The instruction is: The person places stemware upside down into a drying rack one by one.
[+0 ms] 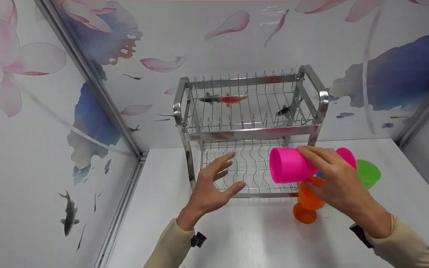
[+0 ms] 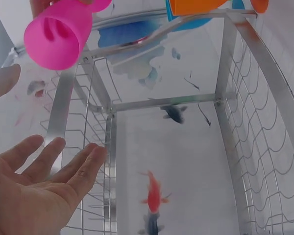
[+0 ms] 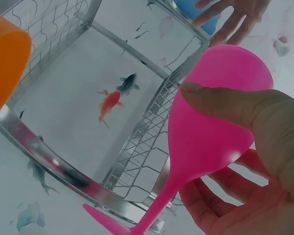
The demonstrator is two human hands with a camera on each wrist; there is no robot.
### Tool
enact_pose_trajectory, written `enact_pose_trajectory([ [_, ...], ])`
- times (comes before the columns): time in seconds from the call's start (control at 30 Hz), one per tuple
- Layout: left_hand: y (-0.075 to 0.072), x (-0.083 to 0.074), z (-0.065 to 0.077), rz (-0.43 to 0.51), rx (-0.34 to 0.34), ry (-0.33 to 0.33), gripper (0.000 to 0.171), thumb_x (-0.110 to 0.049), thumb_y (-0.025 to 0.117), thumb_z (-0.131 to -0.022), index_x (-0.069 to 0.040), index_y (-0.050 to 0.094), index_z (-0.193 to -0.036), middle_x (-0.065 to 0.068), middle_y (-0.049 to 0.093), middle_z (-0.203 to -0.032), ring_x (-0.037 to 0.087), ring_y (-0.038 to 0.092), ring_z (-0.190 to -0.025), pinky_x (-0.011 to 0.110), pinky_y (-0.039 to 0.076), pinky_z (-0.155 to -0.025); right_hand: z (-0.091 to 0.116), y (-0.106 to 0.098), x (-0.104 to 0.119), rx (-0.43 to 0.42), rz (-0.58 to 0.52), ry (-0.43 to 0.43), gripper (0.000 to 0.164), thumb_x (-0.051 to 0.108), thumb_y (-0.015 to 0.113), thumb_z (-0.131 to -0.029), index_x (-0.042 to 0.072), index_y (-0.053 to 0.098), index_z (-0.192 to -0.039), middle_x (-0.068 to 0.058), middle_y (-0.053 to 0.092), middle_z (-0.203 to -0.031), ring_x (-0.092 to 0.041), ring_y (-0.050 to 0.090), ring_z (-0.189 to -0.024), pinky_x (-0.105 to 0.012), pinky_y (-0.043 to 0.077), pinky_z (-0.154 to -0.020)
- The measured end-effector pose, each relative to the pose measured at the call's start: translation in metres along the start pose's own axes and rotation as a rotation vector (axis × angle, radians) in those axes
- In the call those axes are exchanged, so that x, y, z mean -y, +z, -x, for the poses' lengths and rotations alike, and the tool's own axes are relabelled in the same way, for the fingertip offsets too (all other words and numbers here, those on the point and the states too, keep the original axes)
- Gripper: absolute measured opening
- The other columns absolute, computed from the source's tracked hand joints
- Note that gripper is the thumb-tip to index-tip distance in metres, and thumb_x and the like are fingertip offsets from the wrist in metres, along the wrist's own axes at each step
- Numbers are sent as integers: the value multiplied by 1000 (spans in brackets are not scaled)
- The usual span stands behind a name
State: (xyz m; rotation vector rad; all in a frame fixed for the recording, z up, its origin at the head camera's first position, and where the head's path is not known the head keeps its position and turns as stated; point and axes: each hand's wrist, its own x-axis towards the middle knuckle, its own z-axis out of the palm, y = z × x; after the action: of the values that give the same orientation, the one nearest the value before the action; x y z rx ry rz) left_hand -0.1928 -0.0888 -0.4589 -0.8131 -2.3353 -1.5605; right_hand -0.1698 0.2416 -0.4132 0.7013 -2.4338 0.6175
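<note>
My right hand (image 1: 335, 178) grips a pink goblet (image 1: 289, 165) by its bowl, tilted on its side with the mouth toward the left. In the right wrist view the goblet (image 3: 218, 112) shows its stem and foot, with the thumb across the bowl. My left hand (image 1: 214, 184) is held up with fingers spread and nothing in it, in front of the lower tier of a metal dish rack (image 1: 251, 134). The left wrist view shows the palm of the left hand (image 2: 44, 181) beside the rack wires, below the pink goblet (image 2: 59, 36).
An orange goblet (image 1: 311, 195) stands at the rack's front right corner, just under the right hand. Behind that hand is a green goblet (image 1: 369, 173), and a blue piece (image 2: 191, 23) shows near the orange one. Printed walls (image 1: 99, 167) enclose the white table (image 1: 237, 230).
</note>
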Motion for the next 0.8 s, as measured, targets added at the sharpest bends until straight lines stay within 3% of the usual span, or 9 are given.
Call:
enact_pose_trajectory([
  [0.5,29,-18,-20,36,124,4,84,-40,84,-90,-25,45,-162,-4,49,-164,26,60,-141,33,58,-106,-7,17,21,60,42,-8,94,-1,102,-61,10,64,-146,-14,68,-137,-38,64,-121,-53,67,-83],
  [0.8,39,-20,-25,90,135,30,84,-33,86,-89,-21,45,-162,0,54,-157,21,61,-138,27,61,-98,-10,17,28,81,37,-2,96,0,102,-62,12,62,-148,-14,67,-139,-37,62,-123,-52,68,-84],
])
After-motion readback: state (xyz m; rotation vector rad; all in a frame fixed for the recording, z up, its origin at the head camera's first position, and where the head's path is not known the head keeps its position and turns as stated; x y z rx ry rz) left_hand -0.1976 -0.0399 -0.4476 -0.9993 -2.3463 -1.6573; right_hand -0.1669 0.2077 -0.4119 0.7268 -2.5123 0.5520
